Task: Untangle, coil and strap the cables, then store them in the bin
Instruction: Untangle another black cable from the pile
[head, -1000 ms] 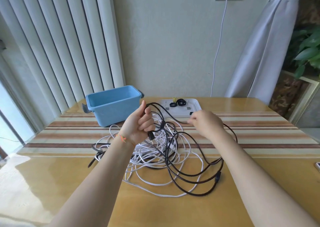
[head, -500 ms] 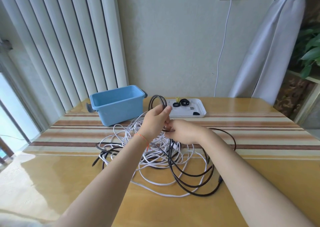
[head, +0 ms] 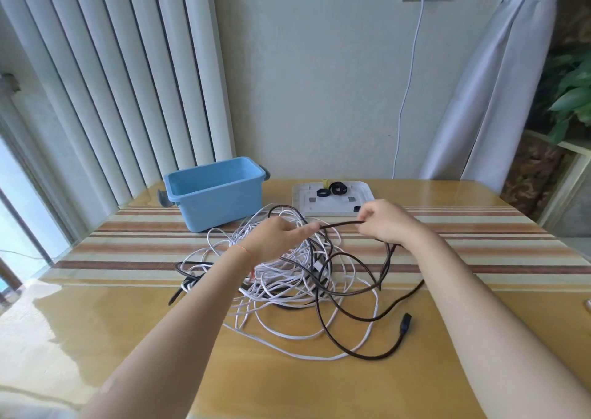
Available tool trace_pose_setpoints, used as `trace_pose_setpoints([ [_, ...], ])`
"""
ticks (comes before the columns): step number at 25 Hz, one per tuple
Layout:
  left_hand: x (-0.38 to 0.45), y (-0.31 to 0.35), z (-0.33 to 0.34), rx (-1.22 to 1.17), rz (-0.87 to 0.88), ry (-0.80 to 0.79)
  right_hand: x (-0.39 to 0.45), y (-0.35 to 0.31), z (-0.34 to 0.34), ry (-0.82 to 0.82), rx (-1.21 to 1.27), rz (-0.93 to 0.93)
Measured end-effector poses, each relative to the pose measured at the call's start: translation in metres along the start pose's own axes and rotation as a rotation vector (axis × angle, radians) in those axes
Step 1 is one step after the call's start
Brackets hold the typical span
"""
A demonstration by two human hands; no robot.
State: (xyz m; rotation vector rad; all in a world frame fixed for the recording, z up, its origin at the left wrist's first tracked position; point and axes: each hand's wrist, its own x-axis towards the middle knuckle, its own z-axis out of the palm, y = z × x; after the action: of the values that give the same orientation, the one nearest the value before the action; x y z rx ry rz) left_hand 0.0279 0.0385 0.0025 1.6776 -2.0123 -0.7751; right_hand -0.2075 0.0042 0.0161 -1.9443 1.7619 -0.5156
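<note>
Black cable pinched between both hands' fingers above tangle on striped wooden table; blinds behind.

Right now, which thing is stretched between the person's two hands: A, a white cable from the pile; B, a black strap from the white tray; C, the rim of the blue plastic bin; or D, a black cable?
D: a taut stretch of the black cable runs from the left hand to the right hand, above the tangled pile on the wooden table.
</note>
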Motion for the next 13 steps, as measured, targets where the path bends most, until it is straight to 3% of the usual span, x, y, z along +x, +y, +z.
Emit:
trace_pose_setpoints([
  [4, 0.001, -0.018, -0.007, -1.001, 0.057, -0.421, 0.005, 0.021, -0.005, 0.209, -0.107, 0.123],
  [6, 0.003, -0.027, -0.009, -1.42, 0.126, -0.48, 0.006, 0.023, -0.009, 0.314, -0.21, 0.159],
  [8, 0.006, -0.035, -0.007, -1.634, 0.121, -0.356, 0.005, 0.023, -0.015, 0.327, -0.323, 0.208],
  [10, 0.007, -0.035, -0.002, -1.737, 0.053, -0.181, 0.005, 0.023, -0.017, 0.216, -0.336, 0.191],
  [13, 0.014, -0.031, 0.005, -1.874, -0.031, -0.017, 0.001, 0.023, -0.006, -0.009, 0.159, -0.015],
])
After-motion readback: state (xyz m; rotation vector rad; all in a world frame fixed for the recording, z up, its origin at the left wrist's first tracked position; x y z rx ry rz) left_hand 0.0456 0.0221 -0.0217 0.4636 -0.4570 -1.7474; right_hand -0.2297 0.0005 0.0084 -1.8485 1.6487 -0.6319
